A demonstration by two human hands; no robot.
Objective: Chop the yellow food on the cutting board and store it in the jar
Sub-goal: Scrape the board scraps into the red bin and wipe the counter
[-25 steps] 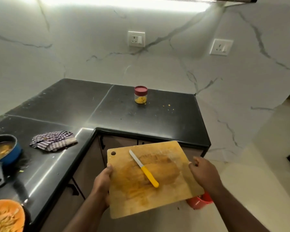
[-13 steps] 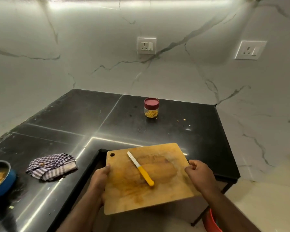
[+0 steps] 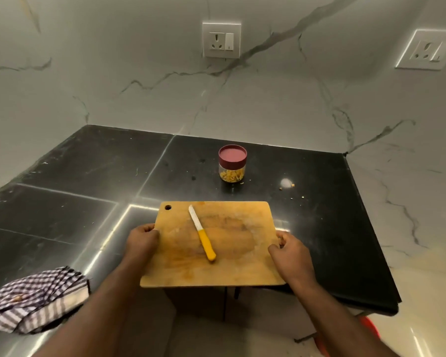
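Black stone counter [image 3: 93,176] under marble walls carrying two sockets [image 3: 221,39]. One wooden cutting board [image 3: 232,264], gripped at its sides by left hand [image 3: 142,240] and right hand [image 3: 291,253], bearing one yellow-handled knife [image 3: 202,237]. One checked cloth [image 3: 36,297]; one red-lidded jar [image 3: 232,163] behind the board, holding chopped yellow food [image 3: 231,175].

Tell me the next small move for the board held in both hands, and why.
Probably lower the wooden cutting board flat onto the black counter. The left hand and right hand grip its side edges, the yellow-handled knife lies loose on top, no food remains on it, and the lidded jar already holds yellow pieces.
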